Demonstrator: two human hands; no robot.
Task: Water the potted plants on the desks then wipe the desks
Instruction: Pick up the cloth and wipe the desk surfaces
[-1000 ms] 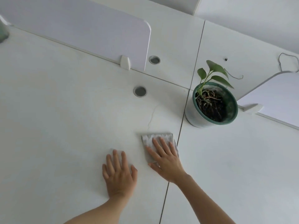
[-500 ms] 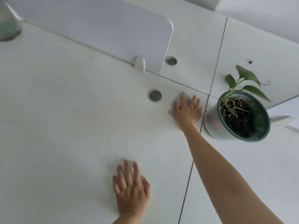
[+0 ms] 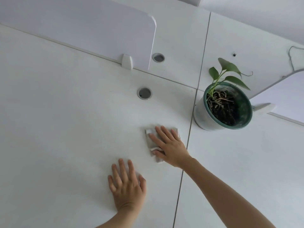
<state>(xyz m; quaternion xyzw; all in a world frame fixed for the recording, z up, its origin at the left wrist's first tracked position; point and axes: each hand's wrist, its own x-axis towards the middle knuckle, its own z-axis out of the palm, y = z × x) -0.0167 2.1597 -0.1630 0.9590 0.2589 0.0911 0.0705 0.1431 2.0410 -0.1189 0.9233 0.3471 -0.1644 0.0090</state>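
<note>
1. Our right hand (image 3: 171, 145) presses flat on the grey cloth (image 3: 152, 142), left of the desk seam.
2. Our left hand (image 3: 127, 185) rests open, palm down, nearer.
3. The potted plant (image 3: 225, 106) stands far right on the desk (image 3: 65, 129).

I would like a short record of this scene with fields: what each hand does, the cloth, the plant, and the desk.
left hand: flat on the desk, palm down, holds nothing
right hand: pressed flat on the cloth
cloth: grey, folded, lying on the desk left of the seam
plant pot: upright, right of the seam, apart from the cloth
desk: white, with a round cable hole
divider panel: standing at the desk's far edge
</note>
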